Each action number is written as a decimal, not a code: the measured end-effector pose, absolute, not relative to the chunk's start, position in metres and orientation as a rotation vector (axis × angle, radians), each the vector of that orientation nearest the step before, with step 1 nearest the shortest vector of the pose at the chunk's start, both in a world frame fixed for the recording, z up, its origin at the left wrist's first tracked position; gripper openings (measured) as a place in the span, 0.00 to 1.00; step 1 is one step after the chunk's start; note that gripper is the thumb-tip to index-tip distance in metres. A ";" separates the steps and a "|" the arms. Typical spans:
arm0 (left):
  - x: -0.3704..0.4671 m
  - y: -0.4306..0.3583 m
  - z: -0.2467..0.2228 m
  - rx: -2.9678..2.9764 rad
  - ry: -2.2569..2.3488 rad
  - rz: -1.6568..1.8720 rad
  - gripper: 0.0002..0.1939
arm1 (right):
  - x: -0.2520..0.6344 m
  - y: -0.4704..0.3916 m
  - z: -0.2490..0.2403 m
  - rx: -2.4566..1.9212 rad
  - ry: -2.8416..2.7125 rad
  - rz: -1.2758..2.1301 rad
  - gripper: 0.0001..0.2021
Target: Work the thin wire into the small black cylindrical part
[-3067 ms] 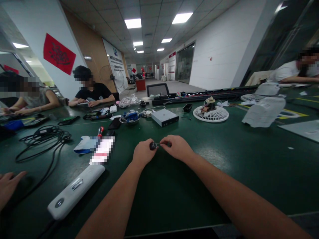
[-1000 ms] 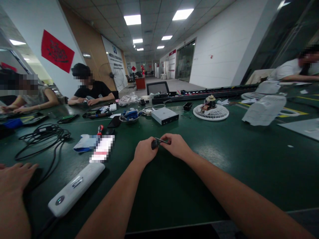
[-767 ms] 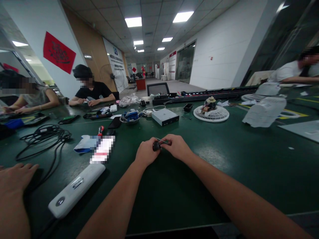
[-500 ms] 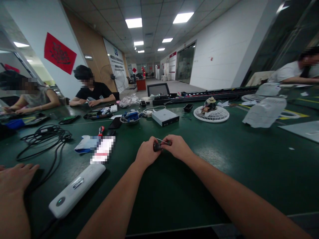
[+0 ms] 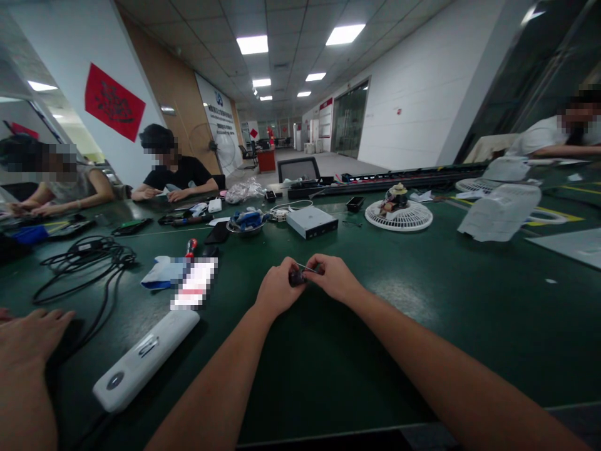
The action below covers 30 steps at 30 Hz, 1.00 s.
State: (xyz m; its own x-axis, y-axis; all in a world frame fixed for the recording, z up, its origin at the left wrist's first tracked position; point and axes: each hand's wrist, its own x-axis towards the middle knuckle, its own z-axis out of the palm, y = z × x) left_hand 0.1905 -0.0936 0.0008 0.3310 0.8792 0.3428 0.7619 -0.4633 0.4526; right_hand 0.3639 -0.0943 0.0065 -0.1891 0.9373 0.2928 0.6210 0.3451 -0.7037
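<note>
Over the green table, my left hand point(image 5: 276, 289) is closed around a small dark, rounded part point(image 5: 297, 277), mostly covered by the fingers. My right hand point(image 5: 334, 277) meets it from the right, thumb and forefinger pinched together. Between the two hands runs a thin, light-coloured strip or rod point(image 5: 307, 268), its right end at the right fingers. Its exact kind is too small to make out. Beyond the hands lies a silver optical disc drive point(image 5: 310, 222).
At left are a white power bank-like device point(image 5: 146, 362), coiled black cable point(image 5: 87, 257), a red-handled tool point(image 5: 191, 247) and another person's hand point(image 5: 35, 335). Behind stand a metal bowl with blue items point(image 5: 246, 222) and a white fan grille point(image 5: 399, 216). Co-workers sit around.
My hands stay together in almost the same place. The dark part has turned slightly in the left fingers, and the thin strip has shifted a little to the right.
</note>
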 end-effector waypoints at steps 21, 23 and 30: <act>0.190 -0.098 0.005 2.433 1.526 0.838 0.12 | 0.369 -0.097 0.011 -1.395 -2.058 0.500 0.12; 0.190 -0.098 0.005 2.423 1.535 0.830 0.13 | 0.369 -0.096 0.011 -1.394 -2.044 0.534 0.11; 0.188 -0.100 0.006 2.449 1.495 0.730 0.17 | 0.371 -0.095 0.013 -1.437 -2.104 0.661 0.10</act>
State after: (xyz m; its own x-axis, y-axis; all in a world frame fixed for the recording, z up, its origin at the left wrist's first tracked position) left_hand 0.1881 -0.0998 0.0058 0.3738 0.8729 0.3135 0.7842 -0.4779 0.3958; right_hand 0.3715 -0.0949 0.0129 -0.3145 0.9399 0.1332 0.6950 0.3236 -0.6421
